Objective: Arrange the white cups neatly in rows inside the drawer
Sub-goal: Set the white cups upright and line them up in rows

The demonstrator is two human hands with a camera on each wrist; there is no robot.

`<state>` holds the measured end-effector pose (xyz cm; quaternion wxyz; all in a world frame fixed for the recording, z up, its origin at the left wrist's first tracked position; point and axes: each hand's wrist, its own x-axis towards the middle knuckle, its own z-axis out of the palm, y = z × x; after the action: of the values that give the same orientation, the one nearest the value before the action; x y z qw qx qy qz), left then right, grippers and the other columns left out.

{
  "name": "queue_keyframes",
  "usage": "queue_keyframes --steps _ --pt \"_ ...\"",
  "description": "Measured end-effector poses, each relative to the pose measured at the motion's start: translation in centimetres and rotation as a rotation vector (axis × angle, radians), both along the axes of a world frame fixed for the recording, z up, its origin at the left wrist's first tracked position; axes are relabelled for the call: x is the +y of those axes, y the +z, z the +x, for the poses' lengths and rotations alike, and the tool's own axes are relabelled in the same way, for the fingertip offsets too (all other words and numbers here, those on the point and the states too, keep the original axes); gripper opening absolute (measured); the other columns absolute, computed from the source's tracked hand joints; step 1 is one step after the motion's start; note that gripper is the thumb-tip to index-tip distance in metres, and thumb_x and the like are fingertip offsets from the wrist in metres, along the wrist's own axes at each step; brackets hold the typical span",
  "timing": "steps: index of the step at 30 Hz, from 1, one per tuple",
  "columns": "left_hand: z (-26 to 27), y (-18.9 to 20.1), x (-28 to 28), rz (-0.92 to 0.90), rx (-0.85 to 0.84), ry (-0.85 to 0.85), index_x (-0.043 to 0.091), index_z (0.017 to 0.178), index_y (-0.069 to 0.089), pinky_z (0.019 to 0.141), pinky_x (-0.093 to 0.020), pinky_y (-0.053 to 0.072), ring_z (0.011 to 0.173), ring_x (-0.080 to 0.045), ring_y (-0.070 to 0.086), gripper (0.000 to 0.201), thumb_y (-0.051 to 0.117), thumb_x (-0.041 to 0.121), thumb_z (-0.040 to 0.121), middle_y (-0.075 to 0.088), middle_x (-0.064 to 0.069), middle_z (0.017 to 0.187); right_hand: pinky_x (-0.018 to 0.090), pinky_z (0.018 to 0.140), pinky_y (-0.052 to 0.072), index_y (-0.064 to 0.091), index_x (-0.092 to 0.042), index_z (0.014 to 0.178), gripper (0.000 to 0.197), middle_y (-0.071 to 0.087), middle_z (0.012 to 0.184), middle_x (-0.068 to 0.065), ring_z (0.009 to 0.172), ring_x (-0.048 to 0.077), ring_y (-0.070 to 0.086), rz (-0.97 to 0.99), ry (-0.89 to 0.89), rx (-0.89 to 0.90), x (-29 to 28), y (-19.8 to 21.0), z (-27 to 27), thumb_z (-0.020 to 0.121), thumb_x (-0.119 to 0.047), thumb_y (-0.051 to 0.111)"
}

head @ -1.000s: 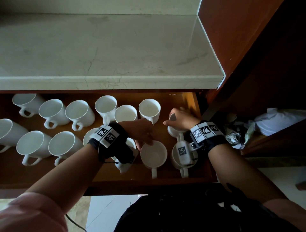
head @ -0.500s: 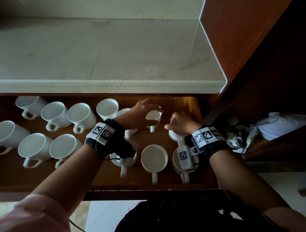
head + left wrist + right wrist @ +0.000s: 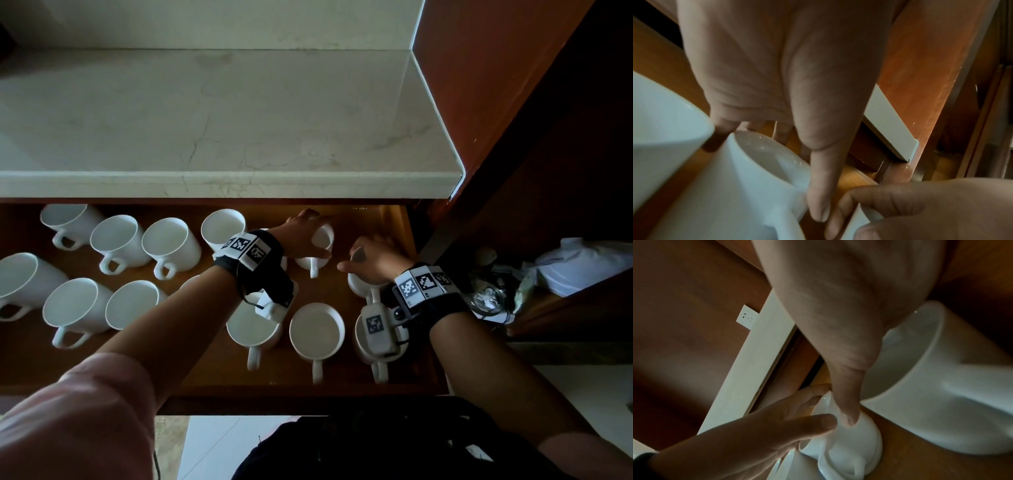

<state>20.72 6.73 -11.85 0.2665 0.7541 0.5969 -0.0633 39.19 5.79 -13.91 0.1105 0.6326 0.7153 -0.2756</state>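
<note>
Left hand (image 3: 301, 236) clamps its grip around a back-row cup (image 3: 320, 248); right hand (image 3: 373, 257) clamps the neighbouring cup (image 3: 359, 286) inside the drawer (image 3: 308, 389).

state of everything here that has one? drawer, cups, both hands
wooden drawer: pulled open
white ceramic cups: upright, empty
left hand: grips a back-row cup by its rim
right hand: grips another cup at the drawer's right end

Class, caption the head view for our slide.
Left hand and right hand each grip a white cup in the wooden drawer.
</note>
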Motion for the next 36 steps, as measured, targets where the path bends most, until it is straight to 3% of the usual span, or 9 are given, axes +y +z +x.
queue_keyframes --steps 2,5,11,22,36 --pt "0.1 0.3 0.2 0.006 0.008 0.004 0.028 0.148 0.026 0.109 -0.045 0.035 0.137 -0.031 0.031 0.086 0.070 0.049 0.077 0.027 -0.009 0.150 0.040 0.107 0.025 0.051 -0.024 0.122 0.058 0.043 0.134 0.008 0.130 0.029 0.035 0.008 0.007 -0.003 -0.1 0.2 0.1 0.081 -0.065 0.053" --pt "0.1 0.6 0.3 0.029 0.000 -0.004 0.026 0.145 0.033 0.106 -0.039 0.039 0.132 -0.027 0.038 0.082 0.073 0.046 0.076 0.034 -0.009 0.145 0.039 0.107 0.025 0.051 -0.025 0.124 0.059 0.040 0.136 0.008 0.131 0.029 0.031 -0.001 0.005 0.016 -0.1 0.0 0.3 0.080 -0.065 0.055" --pt "0.7 1.1 -0.3 0.018 0.008 -0.052 0.027 0.135 0.047 0.099 -0.039 0.046 0.124 -0.023 0.049 0.077 0.079 0.046 0.068 0.050 -0.004 0.135 0.039 0.104 0.027 0.047 -0.023 0.127 0.062 0.038 0.137 0.008 0.131 0.029 0.031 -0.021 0.005 0.026 -0.2 0.3 0.3 0.081 -0.064 0.055" --pt "1.2 1.4 -1.2 -0.002 0.035 -0.132 0.028 0.137 0.045 0.099 -0.039 0.047 0.123 -0.023 0.051 0.076 0.077 0.047 0.071 0.050 -0.003 0.137 0.042 0.102 0.035 0.047 -0.022 0.124 0.067 0.045 0.133 0.008 0.124 0.030 0.041 -0.005 0.013 0.005 0.0 0.1 0.1 0.077 -0.069 0.054" --pt "1.0 1.4 -1.5 0.000 0.092 -0.217 0.028 0.138 0.045 0.096 -0.038 0.049 0.119 -0.022 0.054 0.076 0.075 0.051 0.072 0.053 -0.002 0.135 0.047 0.106 0.033 0.041 -0.022 0.135 0.067 0.036 0.142 0.009 0.132 0.031 0.034 -0.016 0.003 0.005 -0.1 0.1 0.1 0.083 -0.062 0.054"
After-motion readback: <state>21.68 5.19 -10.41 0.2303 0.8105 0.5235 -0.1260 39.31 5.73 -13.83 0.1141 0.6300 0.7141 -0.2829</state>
